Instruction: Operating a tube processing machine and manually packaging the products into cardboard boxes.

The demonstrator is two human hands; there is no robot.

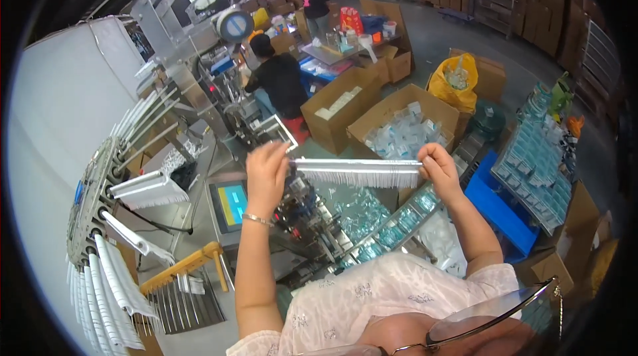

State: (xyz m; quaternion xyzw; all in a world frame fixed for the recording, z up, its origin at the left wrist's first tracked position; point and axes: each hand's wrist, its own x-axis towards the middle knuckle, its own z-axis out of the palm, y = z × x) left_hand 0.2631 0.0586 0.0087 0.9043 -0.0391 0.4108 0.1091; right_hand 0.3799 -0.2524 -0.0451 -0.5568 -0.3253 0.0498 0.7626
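Stretched between my two hands is a long silver-white rod (359, 163) with a dense row of thin white pieces hanging from its underside; I cannot make out exactly what they are. My left hand (267, 173) closes round its left end. At the other end, the fingers of my right hand (438, 167) pinch it. Beside my left forearm a rotary rack (86, 210) carries several rods, some hung with similar white pieces. Below the held rod lies a machine bed (325, 223) with many small clear-teal pieces.
A screen panel (232, 204) stands left of my left forearm, near a wooden-handled metal rack (186, 273). Ahead is a carton (372, 120) of small clear packs. On the right are a blue tray (495, 213) and stacked teal packs (535, 170). Two people are further off, one seated (279, 77).
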